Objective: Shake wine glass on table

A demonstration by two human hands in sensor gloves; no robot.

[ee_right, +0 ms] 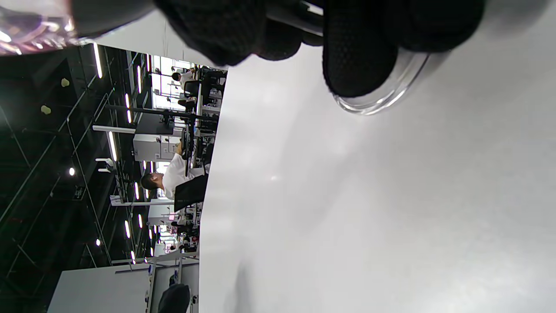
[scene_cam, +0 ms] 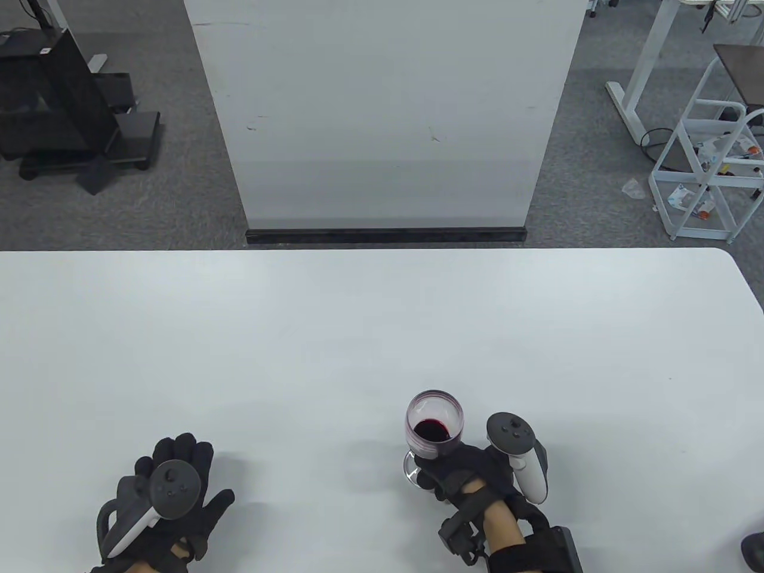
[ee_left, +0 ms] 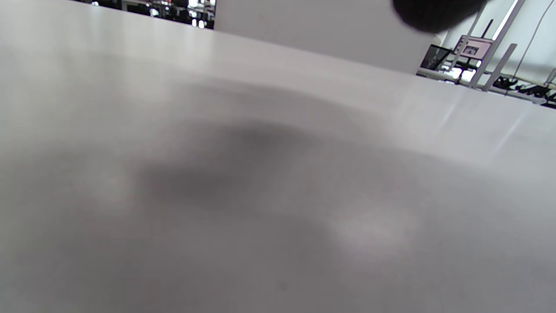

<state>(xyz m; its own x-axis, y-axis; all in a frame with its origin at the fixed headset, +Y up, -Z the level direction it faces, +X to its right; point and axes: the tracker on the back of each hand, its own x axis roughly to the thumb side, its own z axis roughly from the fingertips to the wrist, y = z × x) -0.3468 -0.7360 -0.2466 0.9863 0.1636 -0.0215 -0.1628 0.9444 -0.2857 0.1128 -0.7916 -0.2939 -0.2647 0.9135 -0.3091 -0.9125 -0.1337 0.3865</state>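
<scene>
A clear wine glass [scene_cam: 434,425] with a little dark red wine stands on the white table [scene_cam: 382,334] near the front, right of centre. My right hand [scene_cam: 462,471] grips it low, around the stem below the bowl; its foot [scene_cam: 410,471] shows at the left of the fingers. In the right wrist view the gloved fingers [ee_right: 356,56] cover the stem, and the glass foot [ee_right: 382,98] rests on the table. My left hand [scene_cam: 170,489] lies flat on the table at the front left, fingers spread, holding nothing. Only one dark fingertip [ee_left: 434,13] shows in the left wrist view.
A white panel [scene_cam: 382,113] stands behind the table's far edge. A black stand [scene_cam: 65,113] is on the floor at the back left, a white rack [scene_cam: 710,161] at the back right. The table's right corner is rounded.
</scene>
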